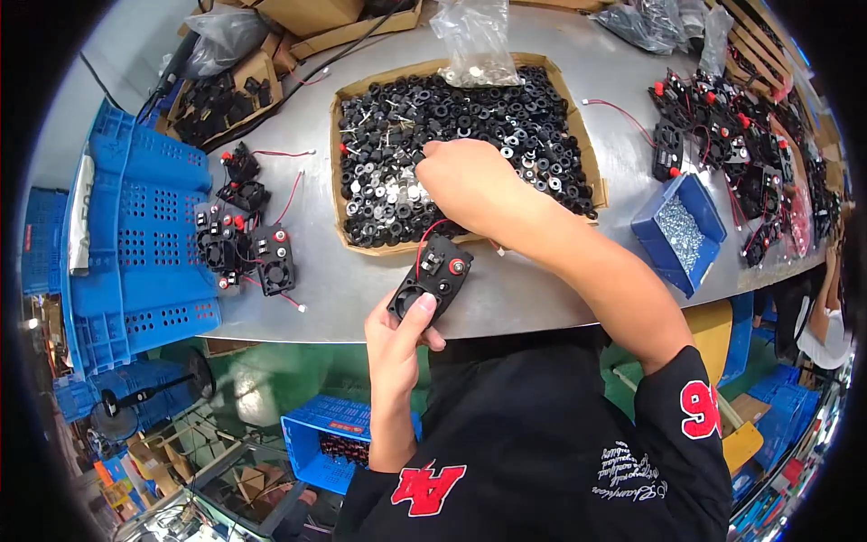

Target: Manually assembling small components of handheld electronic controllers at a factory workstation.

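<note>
My left hand [399, 341] grips a black fan module [438, 271], thumb on top beside its round fan. The module carries a red-ringed metal post and a thin red wire, and sits just in front of a shallow cardboard tray [591, 172]. Across that tray reaches my right hand [465, 176], its fingers curled together over the small parts. Whatever its fingertips may hold is hidden. Black rings and knobs [388, 104], along with silver washers and nuts [388, 191], fill the tray. A clear plastic bag [474, 41] of small metal parts lies on its far edge.
Several more fan modules [275, 262] stand left of the tray, beside a blue crate [149, 226]. To the right are a blue bin [682, 235] of small silver screws and a heap of fan modules [741, 144]. Another person's arm [826, 289] shows at far right.
</note>
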A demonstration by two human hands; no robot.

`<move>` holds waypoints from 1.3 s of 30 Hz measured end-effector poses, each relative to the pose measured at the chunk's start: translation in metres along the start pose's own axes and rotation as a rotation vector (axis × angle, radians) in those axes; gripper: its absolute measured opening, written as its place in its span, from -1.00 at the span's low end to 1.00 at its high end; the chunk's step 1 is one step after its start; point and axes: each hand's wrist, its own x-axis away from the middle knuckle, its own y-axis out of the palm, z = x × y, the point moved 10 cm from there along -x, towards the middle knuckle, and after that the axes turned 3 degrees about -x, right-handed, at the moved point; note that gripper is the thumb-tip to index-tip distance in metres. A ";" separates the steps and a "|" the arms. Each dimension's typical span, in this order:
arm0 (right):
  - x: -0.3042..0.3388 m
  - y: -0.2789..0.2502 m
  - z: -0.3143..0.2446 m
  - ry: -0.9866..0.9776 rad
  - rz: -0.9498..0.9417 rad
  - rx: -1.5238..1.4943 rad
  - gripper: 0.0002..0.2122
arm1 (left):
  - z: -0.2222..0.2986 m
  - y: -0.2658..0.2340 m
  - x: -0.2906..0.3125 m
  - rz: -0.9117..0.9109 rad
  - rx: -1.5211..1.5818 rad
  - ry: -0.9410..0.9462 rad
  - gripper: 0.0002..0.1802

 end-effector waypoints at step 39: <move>0.154 -0.044 -0.007 0.165 0.504 -0.728 -0.88 | 0.010 0.050 0.009 -0.088 -0.007 0.128 -0.72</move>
